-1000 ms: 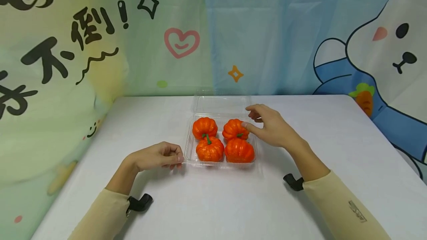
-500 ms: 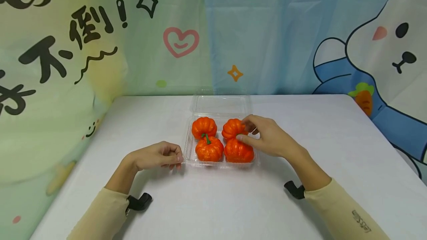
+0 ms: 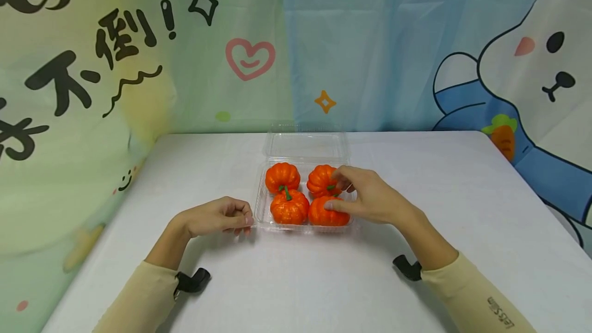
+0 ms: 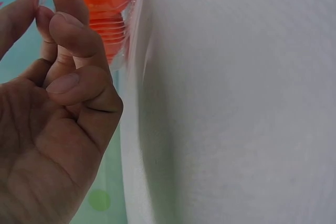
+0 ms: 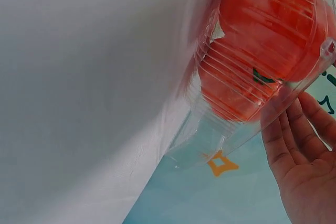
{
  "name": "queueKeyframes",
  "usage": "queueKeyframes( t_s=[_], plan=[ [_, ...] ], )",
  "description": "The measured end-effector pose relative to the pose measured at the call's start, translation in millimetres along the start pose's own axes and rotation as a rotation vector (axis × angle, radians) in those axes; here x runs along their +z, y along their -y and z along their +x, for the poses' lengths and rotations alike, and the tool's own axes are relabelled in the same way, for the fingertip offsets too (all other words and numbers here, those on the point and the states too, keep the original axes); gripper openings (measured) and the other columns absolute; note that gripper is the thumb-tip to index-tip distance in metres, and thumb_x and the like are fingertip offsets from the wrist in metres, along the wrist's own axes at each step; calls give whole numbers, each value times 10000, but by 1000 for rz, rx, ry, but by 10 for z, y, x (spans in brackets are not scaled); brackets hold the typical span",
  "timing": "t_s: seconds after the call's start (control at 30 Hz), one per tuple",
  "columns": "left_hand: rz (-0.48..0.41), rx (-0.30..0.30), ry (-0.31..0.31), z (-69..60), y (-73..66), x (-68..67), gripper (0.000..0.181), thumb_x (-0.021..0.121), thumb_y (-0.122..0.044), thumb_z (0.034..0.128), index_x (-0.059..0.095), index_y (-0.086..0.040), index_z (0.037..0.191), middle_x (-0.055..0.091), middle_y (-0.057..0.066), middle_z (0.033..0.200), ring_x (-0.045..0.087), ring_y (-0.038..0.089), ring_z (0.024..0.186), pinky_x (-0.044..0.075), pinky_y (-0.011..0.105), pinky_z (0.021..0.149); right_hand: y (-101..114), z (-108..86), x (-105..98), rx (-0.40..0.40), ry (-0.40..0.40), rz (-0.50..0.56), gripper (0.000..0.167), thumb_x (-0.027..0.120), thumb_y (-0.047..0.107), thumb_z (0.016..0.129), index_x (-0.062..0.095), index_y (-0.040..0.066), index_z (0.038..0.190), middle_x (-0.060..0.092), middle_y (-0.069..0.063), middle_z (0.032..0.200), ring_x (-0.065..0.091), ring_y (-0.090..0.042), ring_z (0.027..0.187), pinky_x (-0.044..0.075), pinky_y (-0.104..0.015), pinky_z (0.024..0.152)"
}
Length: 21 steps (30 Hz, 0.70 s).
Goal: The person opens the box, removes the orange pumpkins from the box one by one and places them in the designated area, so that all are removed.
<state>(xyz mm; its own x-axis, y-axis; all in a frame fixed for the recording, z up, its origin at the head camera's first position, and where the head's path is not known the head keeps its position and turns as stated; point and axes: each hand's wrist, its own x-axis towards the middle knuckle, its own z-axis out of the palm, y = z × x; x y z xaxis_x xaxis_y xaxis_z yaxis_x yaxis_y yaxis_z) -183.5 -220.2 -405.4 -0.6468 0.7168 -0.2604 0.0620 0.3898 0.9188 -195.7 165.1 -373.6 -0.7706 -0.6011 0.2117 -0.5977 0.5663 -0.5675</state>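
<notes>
"What's the biggest thing on your screen?"

"From my seat, a printed curtain [image 3: 342, 45] fills the back, pale green on the left and blue on the right. In front of it I have a white-covered table [image 3: 296, 287]."

"Next size down?"

"Two beige sleeves, the left sleeve [image 3: 139, 299] and the right sleeve [image 3: 472, 287], coming in from the bottom corners. Farther back, between them, sits a clear plastic container [image 3: 260, 209], its lid [image 3: 307, 145] folded back toward the curtain."

"And the hands?"

"The right hand [image 3: 370, 194] reaches over the container's right side, fingers bent, thumb set apart from them. The left hand [image 3: 218, 216] is at the front-left corner; in the left wrist view I see the thumb and a finger pinching the plastic edge, other fingers curled toward the palm."

"Has the right one got hold of anything?"

"Its thumb lies on the front-right pumpkin [image 3: 326, 216], and its fingertips bend down by the rear-right pumpkin [image 3: 320, 181]. I cannot tell whether they squeeze either one."

"The rest of the pumpkins?"

"The front-left pumpkin [image 3: 290, 210] and the rear-left pumpkin [image 3: 282, 176] are inside the container too, so all four orange ones sit two by two."

"Smallest?"

"The front-left one's green stem [image 3: 288, 193], pointing up, overlapping the rear-left one in my head view."
</notes>
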Motion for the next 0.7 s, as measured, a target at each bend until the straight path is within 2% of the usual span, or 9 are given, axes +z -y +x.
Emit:
queueKeyframes(
  t_s=[0.27,0.47,0.57,0.7],
  plan=[
    [-2,-11,-2,-1,-11,2,206,582,-176,1047,639,13,988,677,234,912,507,215,712,384,225,628,38,-19,42,40,38,-21,477,812,450,872,635,97,1141,666,12,1016,633,-228,958,548,-449,865],
    [-5,-10,2,1,-6,-5,201,577,-165,1049,635,18,990,677,235,913,511,216,718,386,223,628,96,-33,69,19,74,-167,429,767,499,898,626,150,1102,649,61,939,617,-196,878,519,-371,793],
    [-2,-9,1,1,-6,-10,200,580,-166,1048,636,17,990,680,228,911,512,215,717,386,224,628,127,-36,82,-8,82,-250,436,729,531,917,645,161,1132,640,75,913,576,-167,833,490,-333,753],
    [2,-11,2,5,-5,-15,199,592,-173,1044,640,12,988,684,223,911,506,205,714,384,224,627,163,-37,95,-4,108,-330,537,680,554,943,689,135,1279,651,76,850,524,-148,789,460,-311,700]
  ],
)
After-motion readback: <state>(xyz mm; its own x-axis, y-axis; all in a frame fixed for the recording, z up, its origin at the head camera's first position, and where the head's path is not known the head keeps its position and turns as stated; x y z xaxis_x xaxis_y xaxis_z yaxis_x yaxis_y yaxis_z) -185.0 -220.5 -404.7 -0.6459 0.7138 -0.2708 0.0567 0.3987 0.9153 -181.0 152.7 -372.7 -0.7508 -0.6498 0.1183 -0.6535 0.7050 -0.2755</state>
